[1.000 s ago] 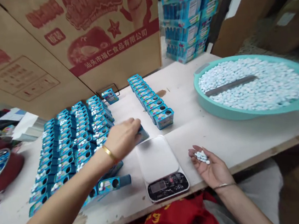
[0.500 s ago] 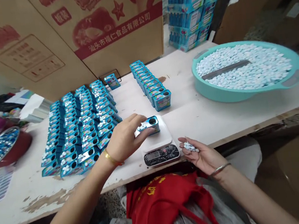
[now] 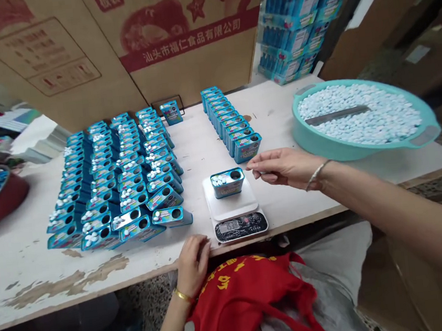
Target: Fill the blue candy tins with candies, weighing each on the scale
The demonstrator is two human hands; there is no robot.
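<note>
Clearly, the glossy blue tin [image 3: 228, 188] stands on the smooth white scale [image 3: 239, 205], white pellets [image 3: 219, 180] beside its round hole. Right grip [image 3: 251, 168] nearby is almost closed, contents unclear; left grip [image 3: 204, 243], empty, half-open, is at the desk [image 3: 279, 193] edge.
</note>
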